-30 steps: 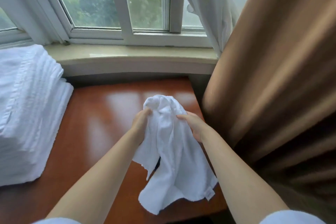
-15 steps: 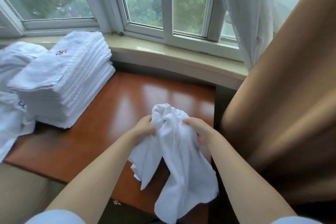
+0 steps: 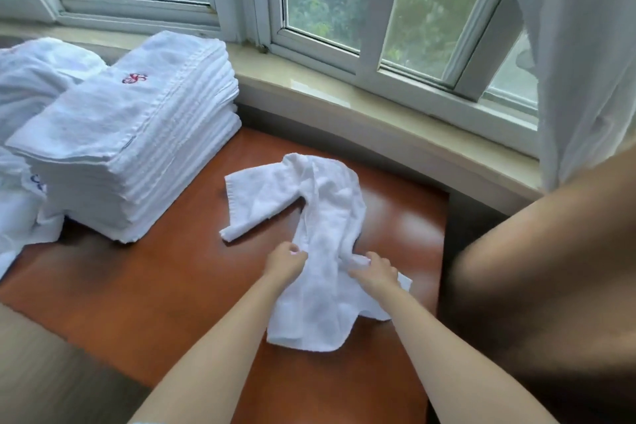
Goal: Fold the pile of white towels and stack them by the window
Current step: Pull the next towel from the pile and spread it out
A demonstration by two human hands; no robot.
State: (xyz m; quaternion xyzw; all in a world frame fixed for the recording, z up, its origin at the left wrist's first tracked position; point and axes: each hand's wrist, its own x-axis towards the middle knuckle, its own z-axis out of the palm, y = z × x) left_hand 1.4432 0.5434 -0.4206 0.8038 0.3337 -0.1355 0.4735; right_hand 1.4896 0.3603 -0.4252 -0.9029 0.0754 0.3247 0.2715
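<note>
The towel (image 3: 323, 217) that hung bunched between both hands half a second ago now lies on the table (image 3: 165, 286), its far end flung out toward 12 o'clock and one flap trailing toward 10 o'clock.

At 9 o'clock, loose white towels (image 3: 31, 79) sit crumpled at the table's edge, one showing blue stitching; they look unfolded, so work appears to remain. Just beside them, at 10 o'clock, the stack (image 3: 137, 141) of folded towels stands many layers high under the window (image 3: 344, 10), a red monogram on its top sheet, and that part of the job is well advanced.

At centre, the left hand (image 3: 284, 263) pinches the towel's near left edge, fingers curled onto the cloth. The right hand (image 3: 373, 270) grips the opposite edge, fingers likewise closed on the fabric. The towel is crumpled and twisted, not yet spread flat; no fold has been made in it. By this view it must be straightened, folded and carried to the stack.

At 3 o'clock, a sheer curtain (image 3: 585, 62) and a brown drape (image 3: 550, 286) hang beside the table.
</note>
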